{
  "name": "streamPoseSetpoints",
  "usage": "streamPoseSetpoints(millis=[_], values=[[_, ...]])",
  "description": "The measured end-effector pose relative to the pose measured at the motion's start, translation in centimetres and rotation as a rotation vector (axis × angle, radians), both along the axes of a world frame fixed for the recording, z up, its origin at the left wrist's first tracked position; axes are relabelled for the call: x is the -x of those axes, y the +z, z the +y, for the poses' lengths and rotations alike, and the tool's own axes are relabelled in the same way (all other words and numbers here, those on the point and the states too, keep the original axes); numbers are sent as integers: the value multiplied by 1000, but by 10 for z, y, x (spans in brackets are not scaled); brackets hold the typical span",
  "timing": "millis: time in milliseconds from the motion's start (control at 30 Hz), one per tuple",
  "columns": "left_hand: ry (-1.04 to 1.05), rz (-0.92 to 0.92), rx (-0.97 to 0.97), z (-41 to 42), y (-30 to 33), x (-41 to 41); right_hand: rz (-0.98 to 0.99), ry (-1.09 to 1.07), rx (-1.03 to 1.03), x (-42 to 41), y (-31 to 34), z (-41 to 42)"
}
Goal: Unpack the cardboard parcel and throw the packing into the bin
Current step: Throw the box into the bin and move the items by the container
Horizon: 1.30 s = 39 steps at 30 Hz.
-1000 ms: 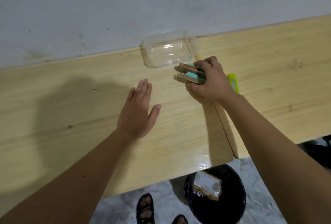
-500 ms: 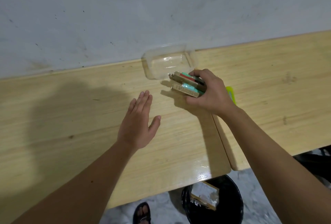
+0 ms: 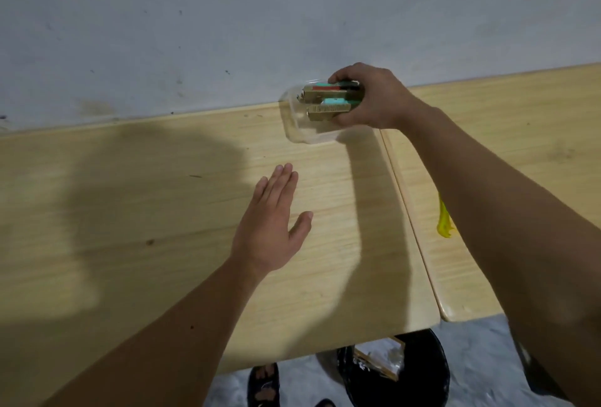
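My right hand [image 3: 374,97] is shut on a bundle of small flat boxes [image 3: 328,100], tan with teal and red panels. It holds them just over the open top of a clear plastic container [image 3: 294,128] that stands by the wall on the wooden table [image 3: 162,195]. My left hand [image 3: 271,224] lies flat on the table with its fingers together and holds nothing. Under the table's front edge stands a black bin [image 3: 432,371] with a piece of cardboard packing [image 3: 379,359] inside.
A yellow-green object [image 3: 444,221] lies on the adjoining table [image 3: 487,120] to the right, mostly hidden by my right forearm. A grey wall [image 3: 227,16] runs along the back. My sandalled feet [image 3: 263,384] stand on the grey floor beside the bin.
My right hand has carried the bundle of boxes up and back from beside the clear container to over its opening. My left hand has stayed flat on the table.
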State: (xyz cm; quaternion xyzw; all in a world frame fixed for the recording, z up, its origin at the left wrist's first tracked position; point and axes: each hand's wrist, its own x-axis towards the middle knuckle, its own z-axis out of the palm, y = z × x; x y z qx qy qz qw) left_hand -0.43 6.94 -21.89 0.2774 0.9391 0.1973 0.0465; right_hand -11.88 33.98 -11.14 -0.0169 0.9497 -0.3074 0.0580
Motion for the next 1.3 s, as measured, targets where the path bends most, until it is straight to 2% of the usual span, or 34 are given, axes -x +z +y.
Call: streamPoseSetpoints(millis=[200,367,567,800,933,1033,1300], values=[[1,-13,24,0,0,1,-111,11,-82,16,-17,0],[5,-12,8,2,0,0,-91,-10,-79,9,-20,-2],[15,-12,-9,2,0,0,144,-16,-136,-25,-22,-8],[11,-12,-33,1,-1,0,428,-149,-181,-102,-53,-26],[3,9,-11,2,-2,0,231,-227,-168,-156,-71,-45],[-12,28,9,1,-4,0,90,-183,-260,-179,-93,-57],[-42,101,46,-1,-12,0,12,-171,-442,-183,-107,-65]])
